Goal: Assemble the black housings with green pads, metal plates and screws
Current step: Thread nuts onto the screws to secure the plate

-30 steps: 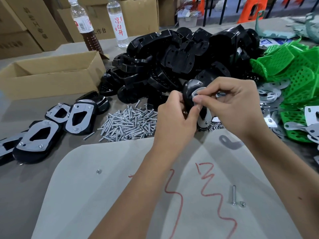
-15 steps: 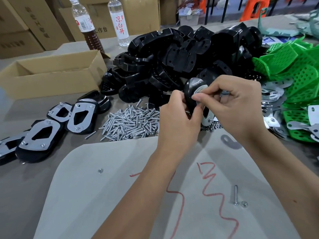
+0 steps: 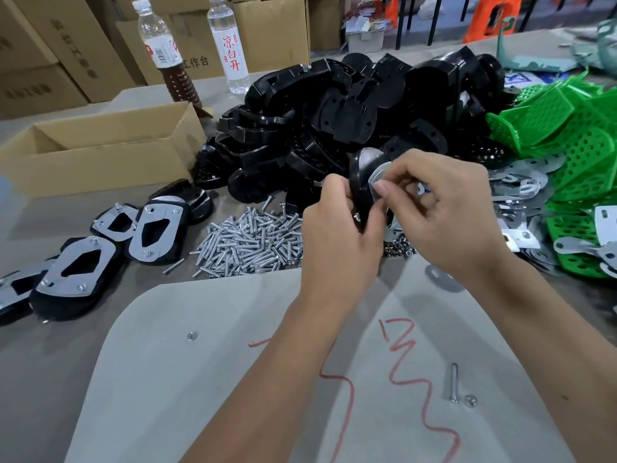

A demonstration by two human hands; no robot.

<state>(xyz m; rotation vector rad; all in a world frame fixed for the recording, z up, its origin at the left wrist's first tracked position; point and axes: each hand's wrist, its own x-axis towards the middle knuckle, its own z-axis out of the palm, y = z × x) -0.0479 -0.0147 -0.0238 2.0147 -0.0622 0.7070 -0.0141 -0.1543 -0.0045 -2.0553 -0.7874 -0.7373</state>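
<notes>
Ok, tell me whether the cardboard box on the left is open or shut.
Open. The cardboard box has its top flaps up, and its inner walls show. What lies inside cannot be seen from this angle.

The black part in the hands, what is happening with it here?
A person is assembling one black housing, held up on edge over the table. The left hand grips it from the left, and the right hand pinches a metal plate against its face. Below lie the pile of screws, and finished units are lined up at the left. More housings and green pads are heaped behind.
</notes>
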